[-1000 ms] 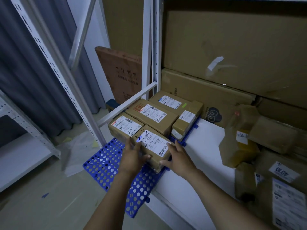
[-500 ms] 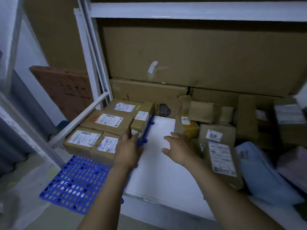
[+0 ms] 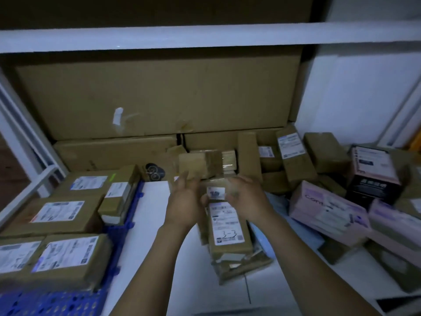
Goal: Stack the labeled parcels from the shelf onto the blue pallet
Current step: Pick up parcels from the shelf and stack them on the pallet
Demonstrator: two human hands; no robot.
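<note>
My left hand (image 3: 185,202) and my right hand (image 3: 248,198) meet over the white shelf (image 3: 150,226), one on each side of a small brown parcel (image 3: 216,192) with a white label. The image is blurred, but the fingers of both hands appear closed on it. Just below it lies a long labelled parcel (image 3: 226,226) marked with handwriting. At the left, the blue pallet (image 3: 57,301) carries several labelled brown parcels (image 3: 66,253), packed side by side.
Loose brown parcels (image 3: 293,156), pink boxes (image 3: 328,206) and a black box (image 3: 373,179) crowd the shelf's right side. Large flat cartons (image 3: 159,94) stand against the back. A white shelf beam (image 3: 205,36) runs overhead, and a white upright (image 3: 25,133) is at left.
The view has swung right from the pallet to the shelf. Both hands left the pallet parcels, moved right and forward, and came together around the small labelled parcel.
</note>
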